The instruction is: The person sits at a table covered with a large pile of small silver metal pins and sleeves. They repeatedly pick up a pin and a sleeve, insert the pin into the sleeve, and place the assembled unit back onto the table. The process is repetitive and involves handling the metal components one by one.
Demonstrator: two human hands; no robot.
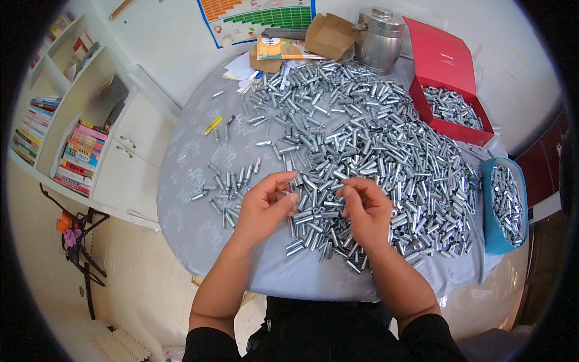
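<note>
A large heap of small silvery metal sleeves and bolts [416, 175] covers much of the table in front of me. My left hand [268, 204] hovers over the heap's left edge, its fingers curled in toward the thumb. Whatever lies between those fingers is too small to make out. Across a short gap, my right hand [367, 211] is above the middle of the heap with thumb and forefinger pinched together; what they hold cannot be made out against the metal behind. A looser group of bolts [232, 181] lies to the left of my left hand.
A grey cloth [181, 223] covers the round table. At right stand an open red box [449, 127] and a teal bin [494, 232], both holding metal pieces. A steel canister [379, 45] and a cardboard box [330, 36] stand at the back. A yellow tool [212, 125] lies left.
</note>
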